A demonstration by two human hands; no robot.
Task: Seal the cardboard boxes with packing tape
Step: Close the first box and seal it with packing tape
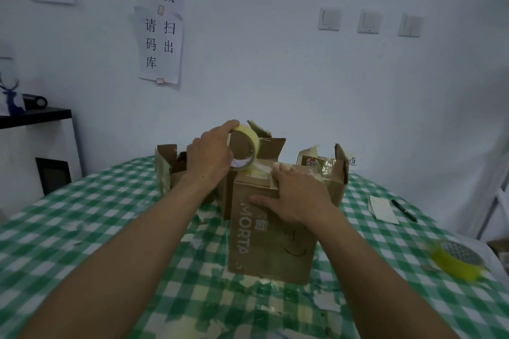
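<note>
Left hand [210, 157] curled round pale yellow packing tape roll [243, 147] at frame centre, right hand [296, 197] flat-fingered, pressing brown cardboard box [271, 245] top

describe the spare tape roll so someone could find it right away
On the green checked tablecloth, look to the right edge, nearer than the white paper and black pen. The spare tape roll lies there alone, untouched; the other roll is gripped in the left hand.
</note>
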